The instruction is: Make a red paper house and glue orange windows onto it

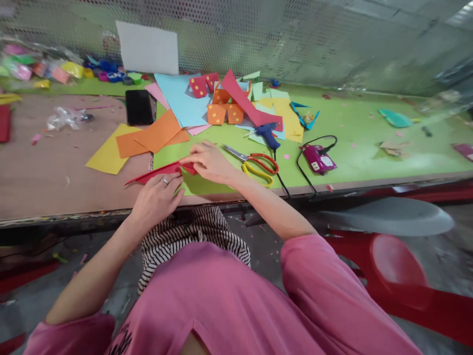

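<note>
A long folded piece of red paper [155,173] lies at the table's near edge. My left hand [157,197], with a ring on one finger, is closed on its lower side. My right hand [210,160] pinches its right end with bent fingers. Both hands press the paper against the green mat [351,143]. Red and yellow scissors [254,165] lie just right of my right hand.
Orange and yellow sheets [148,138], a light blue sheet [183,98] and orange boxes with yellow squares [221,111] lie behind. A blue glue gun [268,135], a magenta device with a black cable [318,159], a black phone [139,107] and a red stool [399,266] are around.
</note>
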Tool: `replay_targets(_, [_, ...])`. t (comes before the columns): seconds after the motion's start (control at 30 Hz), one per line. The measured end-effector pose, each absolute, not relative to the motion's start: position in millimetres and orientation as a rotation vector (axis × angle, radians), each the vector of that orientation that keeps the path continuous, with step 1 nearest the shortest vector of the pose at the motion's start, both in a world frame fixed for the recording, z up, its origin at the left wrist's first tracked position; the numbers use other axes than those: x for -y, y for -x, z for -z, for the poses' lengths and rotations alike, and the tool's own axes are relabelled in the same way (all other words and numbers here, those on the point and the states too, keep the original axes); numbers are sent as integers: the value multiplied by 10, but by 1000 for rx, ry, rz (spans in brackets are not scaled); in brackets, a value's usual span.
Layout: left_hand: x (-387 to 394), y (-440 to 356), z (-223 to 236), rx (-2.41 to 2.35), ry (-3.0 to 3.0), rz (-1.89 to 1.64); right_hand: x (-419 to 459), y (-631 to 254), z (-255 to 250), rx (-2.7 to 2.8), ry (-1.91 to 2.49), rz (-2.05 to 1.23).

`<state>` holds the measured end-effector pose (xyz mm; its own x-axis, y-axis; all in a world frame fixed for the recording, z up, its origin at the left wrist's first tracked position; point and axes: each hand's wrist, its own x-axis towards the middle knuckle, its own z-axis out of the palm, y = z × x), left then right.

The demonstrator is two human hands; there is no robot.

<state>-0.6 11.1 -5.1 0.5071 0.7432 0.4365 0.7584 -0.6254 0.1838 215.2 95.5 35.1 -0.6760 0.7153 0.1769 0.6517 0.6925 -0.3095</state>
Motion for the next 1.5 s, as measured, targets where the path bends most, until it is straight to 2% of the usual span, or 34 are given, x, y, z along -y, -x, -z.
replay_targets(0.17, [-211, 135, -115, 1609, 2502, 947, -824, -2459, -362, 2410, 1164, -260])
replay_targets(0.23, [-335, 172, -180, 1706, 2432, 868, -783, -2519, -324, 2430, 1207, -282])
replay_targets(0.4, [-629, 175, -281, 1880, 2646, 411, -741, -2492, -259, 2395, 1240, -332])
replay_targets(0.57, [-648, 179, -377, 2010, 2643, 469, -727, -2522, -288, 2235, 1269, -440])
replay_targets(0.67, [-642, 176, -404, 2169, 2585, 789, -700, -2539, -316, 2064, 1315, -571])
replay_targets(0.87, [-673, 6, -338, 2274, 2635, 1897, -751, -2440, -308, 1650, 1208, -1145])
replay_targets(1.0, [-593, -151, -350, 2404, 2637, 2427, -874, -2367, -294, 1447, 1147, -1167])
replay_targets(1.1, [-537, -219, -367, 2463, 2661, 2612, -933, -2323, -340, 1413, 1129, -1249])
replay_targets(1.2, [-554, -239, -380, 2440, 2698, 2575, -952, -2273, -431, 1416, 1063, -1336])
replay_targets(1.3, [-656, -226, -455, 2288, 2729, 2467, -948, -2242, -564, 1476, 941, -1184])
replay_targets(1.37, [-740, -201, -554, 2134, 2677, 2351, -937, -2259, -669, 1591, 861, -925])
replay_targets(1.43, [-804, -164, -665, 2048, 2512, 2271, -924, -2309, -762, 1767, 763, -485])
replay_targets(1.5, [-825, -124, -753, 2128, 2416, 2336, -912, -2374, -815, 1891, 602, 63])
